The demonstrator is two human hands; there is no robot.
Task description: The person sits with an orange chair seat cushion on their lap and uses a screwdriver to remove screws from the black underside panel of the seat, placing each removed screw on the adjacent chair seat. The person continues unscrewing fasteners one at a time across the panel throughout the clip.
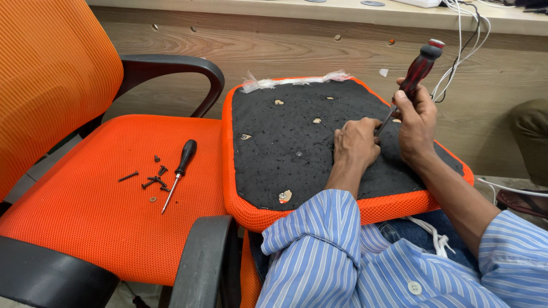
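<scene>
Setting: a wooden desk front (319, 51) runs across the background, with white cables (465, 40) hanging from its top edge at the right; an orange mesh office chair (103, 211) stands at the left.
Right hand: the right hand (415, 122) is closed around the lower part of a screwdriver (415, 74) with a dark red and black handle, which tilts up and to the right; its metal shaft slants down to the left towards the cushion.
Left hand: the left hand (355, 142) lies palm down on the cushion, fingers curled, its fingertips touching the screwdriver's shaft near the tip; the tip itself is hidden between the two hands.
Seat cushion: an upturned seat cushion (285, 148) rests across the person's lap, black fabric underside facing up, orange mesh wrapped around its edge; both hands work at its right part, and small torn spots show pale patches in the black fabric.
Frayed edge: white frayed material (294, 81) sticks out along the cushion's far edge.
Sleeves: blue and white striped shirt sleeves (319, 245) cover the forearms at the bottom of the view.
Chair seat: a second screwdriver (180, 171) with a black handle lies on the orange chair seat, well apart from the hands.
Screws: several dark loose screws (151, 178) lie just beside that second screwdriver, to its left.
Armrests: the chair's black armrests (171, 71) curve at the back and at the near edge.
</scene>
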